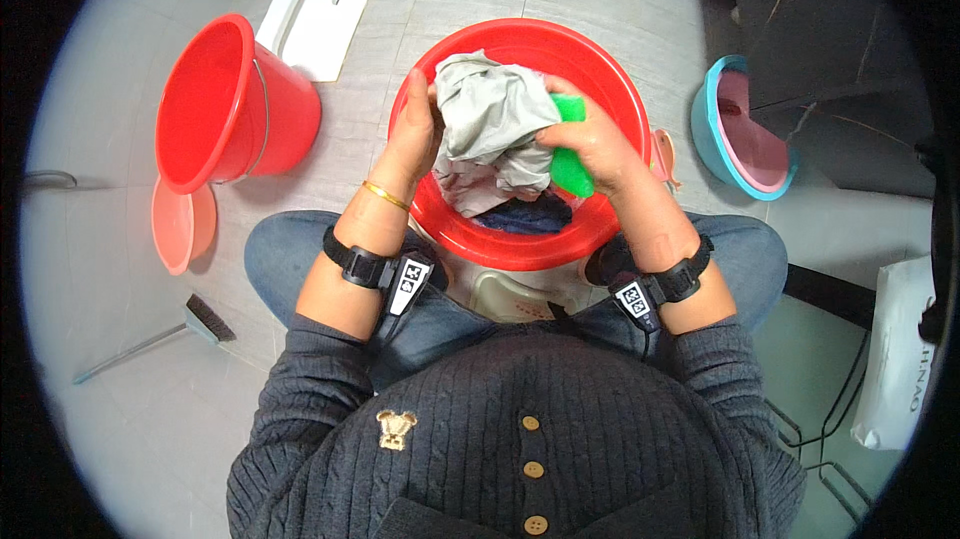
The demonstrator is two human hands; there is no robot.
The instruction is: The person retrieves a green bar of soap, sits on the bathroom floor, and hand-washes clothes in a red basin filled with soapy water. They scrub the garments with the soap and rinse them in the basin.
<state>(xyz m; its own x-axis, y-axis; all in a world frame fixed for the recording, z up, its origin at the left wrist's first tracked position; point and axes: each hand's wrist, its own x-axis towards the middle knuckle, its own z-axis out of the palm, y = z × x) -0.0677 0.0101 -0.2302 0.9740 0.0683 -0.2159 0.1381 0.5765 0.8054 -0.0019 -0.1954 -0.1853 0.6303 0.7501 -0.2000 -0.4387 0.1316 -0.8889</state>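
One green block sits fore-aft in right hand, between grey cloth and basin's right rim; left hand's grip unclear.

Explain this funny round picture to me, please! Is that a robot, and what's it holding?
No robot here: it's a person with two bare hands. A wide, curvy-seeing camera on their head looks down, so edges bend.

The right hand grips a bright green block against a pale grey cloth. The left hand is at the cloth's other side; its fingers are partly hidden, so I can't tell how firmly it holds.

Below them is a red basin with more cloth inside. On the floor to the left stand a red bucket and a pink basin.
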